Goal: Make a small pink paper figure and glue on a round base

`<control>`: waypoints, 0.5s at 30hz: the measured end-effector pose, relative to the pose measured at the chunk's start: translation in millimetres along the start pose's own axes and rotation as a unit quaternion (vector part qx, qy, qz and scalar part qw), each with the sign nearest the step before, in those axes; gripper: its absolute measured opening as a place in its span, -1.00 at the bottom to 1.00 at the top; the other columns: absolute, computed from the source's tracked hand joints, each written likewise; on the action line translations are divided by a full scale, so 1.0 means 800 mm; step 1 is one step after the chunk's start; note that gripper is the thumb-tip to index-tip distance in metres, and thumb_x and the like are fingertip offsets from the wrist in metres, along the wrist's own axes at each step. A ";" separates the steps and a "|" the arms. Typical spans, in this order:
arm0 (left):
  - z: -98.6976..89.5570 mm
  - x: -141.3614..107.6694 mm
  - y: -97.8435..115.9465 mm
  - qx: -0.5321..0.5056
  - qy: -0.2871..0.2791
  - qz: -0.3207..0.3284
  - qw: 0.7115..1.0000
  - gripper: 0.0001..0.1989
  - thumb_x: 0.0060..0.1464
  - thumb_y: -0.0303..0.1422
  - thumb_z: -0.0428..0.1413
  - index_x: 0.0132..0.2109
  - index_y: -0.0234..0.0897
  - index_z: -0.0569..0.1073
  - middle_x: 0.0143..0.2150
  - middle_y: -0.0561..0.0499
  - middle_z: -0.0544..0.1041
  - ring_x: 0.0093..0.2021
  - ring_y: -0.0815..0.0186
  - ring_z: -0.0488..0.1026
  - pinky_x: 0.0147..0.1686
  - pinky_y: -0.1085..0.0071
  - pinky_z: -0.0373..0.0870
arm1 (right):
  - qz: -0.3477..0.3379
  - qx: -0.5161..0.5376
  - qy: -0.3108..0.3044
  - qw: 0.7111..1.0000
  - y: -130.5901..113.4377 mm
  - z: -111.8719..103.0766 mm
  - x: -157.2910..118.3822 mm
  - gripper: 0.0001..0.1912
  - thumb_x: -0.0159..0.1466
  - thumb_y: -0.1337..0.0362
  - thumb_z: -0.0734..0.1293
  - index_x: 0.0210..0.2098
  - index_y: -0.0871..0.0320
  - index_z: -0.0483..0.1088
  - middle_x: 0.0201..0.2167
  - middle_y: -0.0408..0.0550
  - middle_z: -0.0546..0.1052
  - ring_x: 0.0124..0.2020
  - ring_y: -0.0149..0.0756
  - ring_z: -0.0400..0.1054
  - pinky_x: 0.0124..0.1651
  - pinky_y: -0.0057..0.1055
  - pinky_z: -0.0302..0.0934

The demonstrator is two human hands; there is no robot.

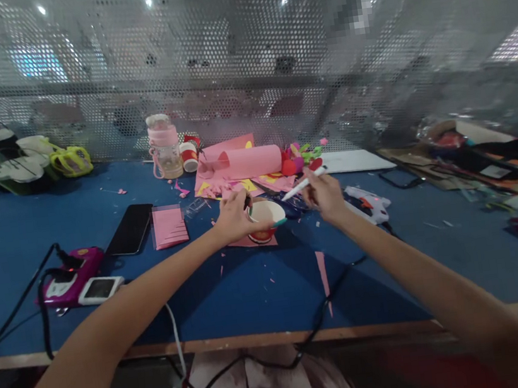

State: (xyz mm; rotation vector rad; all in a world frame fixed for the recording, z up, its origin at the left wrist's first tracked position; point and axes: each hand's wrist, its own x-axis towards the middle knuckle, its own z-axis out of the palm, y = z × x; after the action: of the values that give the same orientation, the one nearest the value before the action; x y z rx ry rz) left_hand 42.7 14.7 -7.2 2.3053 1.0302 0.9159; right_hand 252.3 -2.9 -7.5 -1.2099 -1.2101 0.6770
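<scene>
My left hand [238, 216] grips a red paper cup [264, 231] with a pale inside and a teal mark on its rim. The cup is over a piece of pink paper [246, 242] on the table. A small black thing shows by my left fingers, too small to name. In my right hand [323, 193] is a white marker pen [300, 186], its tip pointing left towards the cup's rim, apart from it. Scissors [296, 205] lie behind the cup, partly hidden. A rolled pink paper tube [255, 161] with colourful craft pieces [304, 155] lies farther back.
Left stand a black phone [130, 228], cut pink paper [169, 226] and a purple power strip [72, 279] with cables. A bottle [165, 148] and another cup [189, 156] stand behind. A hot glue gun [369, 203] lies right. A black cable [324, 306] crosses the front edge.
</scene>
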 end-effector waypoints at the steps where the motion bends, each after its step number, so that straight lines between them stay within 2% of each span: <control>1: 0.000 0.000 0.000 0.007 -0.002 -0.002 1.000 -0.43 -0.40 -0.06 0.27 -0.42 -0.18 0.06 -0.34 0.03 0.31 -0.21 0.13 0.32 -0.17 0.20 0.14 | 0.043 0.028 -0.065 0.997 0.004 0.008 0.014 -0.51 0.12 -0.15 0.22 -0.63 0.15 0.22 -0.93 -0.34 0.09 -0.90 -0.55 -0.14 -0.79 -0.53 -0.26; 4: 0.000 -0.002 0.001 0.029 -0.007 0.001 1.000 -0.46 -0.36 -0.06 0.27 -0.41 -0.19 0.09 -0.30 0.01 0.33 -0.17 0.12 0.31 -0.14 0.19 0.13 | 0.081 0.036 -0.148 0.985 0.022 0.038 0.043 -0.53 0.14 -0.09 0.23 -0.66 0.16 0.23 -0.93 -0.33 0.09 -0.89 -0.57 -0.15 -0.78 -0.53 -0.25; 7: 0.000 -0.004 0.001 0.053 -0.014 0.007 0.998 -0.49 -0.32 -0.10 0.26 -0.38 -0.20 0.13 -0.28 0.00 0.36 -0.14 0.12 0.31 -0.11 0.20 0.12 | 0.096 0.029 -0.197 0.975 0.039 0.071 0.053 -0.55 0.17 -0.01 0.26 -0.66 0.20 0.24 -0.86 -0.29 0.18 -0.84 -0.57 -0.03 -0.76 -0.55 -0.12; 9: -0.001 -0.004 0.003 0.064 -0.022 0.004 0.998 -0.51 -0.30 -0.10 0.26 -0.36 -0.21 0.15 -0.25 -0.02 0.37 -0.11 0.11 0.31 -0.10 0.20 0.12 | 0.095 0.024 -0.218 0.971 0.046 0.089 0.054 -0.63 0.22 0.06 0.25 -0.54 0.24 0.32 -0.71 -0.24 0.32 -0.74 -0.56 0.14 -0.67 -0.56 0.07; 11: -0.002 -0.004 0.005 0.069 -0.033 0.000 0.997 -0.50 -0.30 -0.06 0.25 -0.35 -0.22 0.18 -0.22 -0.05 0.39 -0.08 0.09 0.30 -0.09 0.20 0.12 | 0.086 0.019 -0.229 0.969 0.049 0.103 0.055 -0.72 0.26 0.13 0.23 -0.33 0.26 0.37 -0.48 -0.16 0.44 -0.56 -0.51 0.30 -0.50 -0.50 0.25; 13: -0.003 -0.003 0.007 0.072 -0.040 -0.003 0.997 -0.48 -0.31 -0.02 0.24 -0.31 -0.23 0.21 -0.18 -0.08 0.39 -0.06 0.06 0.30 -0.07 0.18 0.11 | 0.071 0.014 -0.232 0.970 0.051 0.113 0.057 -0.74 0.28 0.18 0.22 -0.15 0.23 0.34 -0.27 -0.07 0.45 -0.36 -0.42 0.37 -0.32 -0.39 0.32; 15: -0.004 -0.003 0.009 0.075 -0.043 -0.004 0.996 -0.45 -0.32 0.01 0.23 -0.28 -0.24 0.23 -0.16 -0.11 0.39 -0.05 0.04 0.29 -0.06 0.17 0.10 | 0.053 0.009 -0.229 0.972 0.051 0.117 0.059 -0.70 0.27 0.19 0.23 -0.06 0.22 0.31 -0.13 -0.01 0.42 -0.22 -0.32 0.37 -0.21 -0.28 0.33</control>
State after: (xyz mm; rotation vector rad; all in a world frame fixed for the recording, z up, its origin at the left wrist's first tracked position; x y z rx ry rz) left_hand 42.3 8.7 -1.6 2.4377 1.1035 0.7514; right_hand 185.6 81.7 -39.4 -1.1426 -1.5199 1.0869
